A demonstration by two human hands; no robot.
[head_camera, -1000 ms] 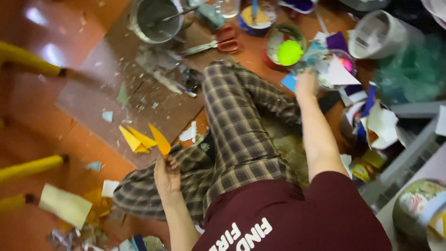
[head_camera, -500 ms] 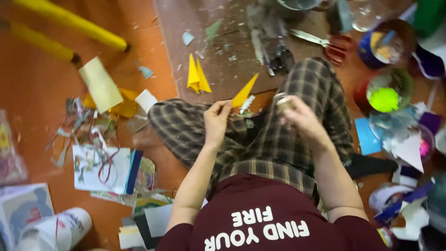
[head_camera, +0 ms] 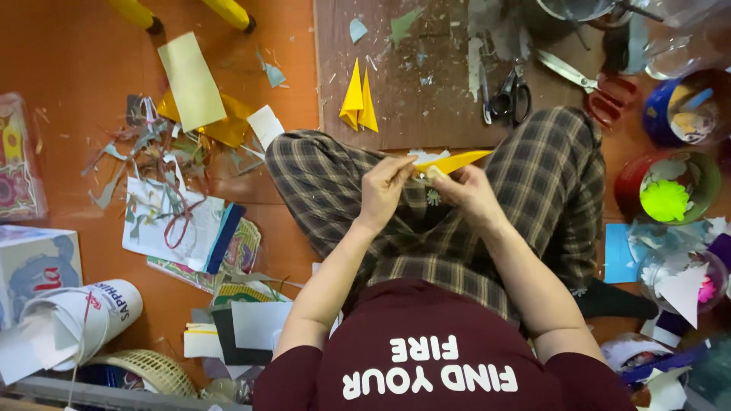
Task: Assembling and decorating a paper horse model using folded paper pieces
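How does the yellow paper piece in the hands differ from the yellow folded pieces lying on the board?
The yellow paper piece in the hands is held by the left hand and right hand, above the lap; the yellow folded pieces on the board lie untouched. The held one lies nearly level, tip to the right; the board ones point up the picture. The held one is single; the board shows two side by side. Both are yellow, narrow and pointed.

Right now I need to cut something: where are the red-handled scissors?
In the head view, the red-handled scissors lie upper right on the brown board's edge, between the black-handled scissors and the blue tub.
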